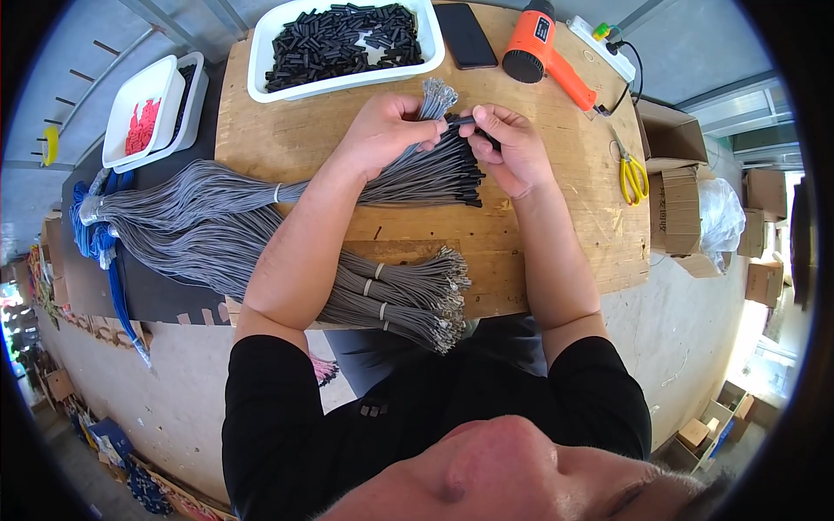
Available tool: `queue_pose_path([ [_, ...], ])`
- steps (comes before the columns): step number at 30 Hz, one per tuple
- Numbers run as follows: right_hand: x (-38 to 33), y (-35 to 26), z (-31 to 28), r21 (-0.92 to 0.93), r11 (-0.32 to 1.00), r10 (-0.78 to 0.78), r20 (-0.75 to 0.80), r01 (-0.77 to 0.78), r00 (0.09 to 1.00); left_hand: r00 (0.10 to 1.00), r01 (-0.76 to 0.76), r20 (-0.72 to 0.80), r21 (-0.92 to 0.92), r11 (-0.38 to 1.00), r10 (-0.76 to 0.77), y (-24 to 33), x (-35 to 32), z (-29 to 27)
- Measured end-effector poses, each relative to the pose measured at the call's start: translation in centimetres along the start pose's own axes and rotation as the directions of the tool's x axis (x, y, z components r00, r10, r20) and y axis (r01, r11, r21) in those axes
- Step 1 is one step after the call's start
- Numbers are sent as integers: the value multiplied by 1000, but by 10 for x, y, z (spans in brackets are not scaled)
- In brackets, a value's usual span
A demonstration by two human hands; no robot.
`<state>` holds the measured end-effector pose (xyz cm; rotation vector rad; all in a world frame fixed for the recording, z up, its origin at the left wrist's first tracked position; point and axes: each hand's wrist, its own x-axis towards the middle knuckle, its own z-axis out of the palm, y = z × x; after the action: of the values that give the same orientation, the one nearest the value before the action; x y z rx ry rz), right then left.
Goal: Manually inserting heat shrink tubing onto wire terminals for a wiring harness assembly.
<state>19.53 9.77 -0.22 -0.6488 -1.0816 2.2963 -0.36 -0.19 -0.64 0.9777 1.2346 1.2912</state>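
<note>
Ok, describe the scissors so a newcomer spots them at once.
Start at the wooden table and go to its right edge. The scissors lie there, below the orange heat gun and white power strip in the picture. Their bright yellow handles set them apart from both.

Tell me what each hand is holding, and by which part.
Left hand: a bunch of gray cables, gripped just below their silvery ends. Right hand: a small black sleeve, seemingly pinched at one end.
</note>
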Motion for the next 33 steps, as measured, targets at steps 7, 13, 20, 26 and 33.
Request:
queue_pose_path([
  [7,-1,-2,2,35,999,3,10,-4,1000,1000,4,2,-17,1000,-4,0,1,0],
  [13,-1,-1,-2,7,1000,-8,33,7,999,1000,5,5,-8,1000,-5,0,1,0],
  [20,0,-2,-3,11,1000,-6,23,5,1000,1000,-13,10,-58,998,13,-1,1,2],
  [26,4,-3,-8,-26,983,-185,-130,184,974,997,-44,-55,18,999,45,-4,2,2],
  [33,-2,1,8,-130,978,-176,-78,165,981,1000,-8,-14,64,998,9,2,-1,6],
])
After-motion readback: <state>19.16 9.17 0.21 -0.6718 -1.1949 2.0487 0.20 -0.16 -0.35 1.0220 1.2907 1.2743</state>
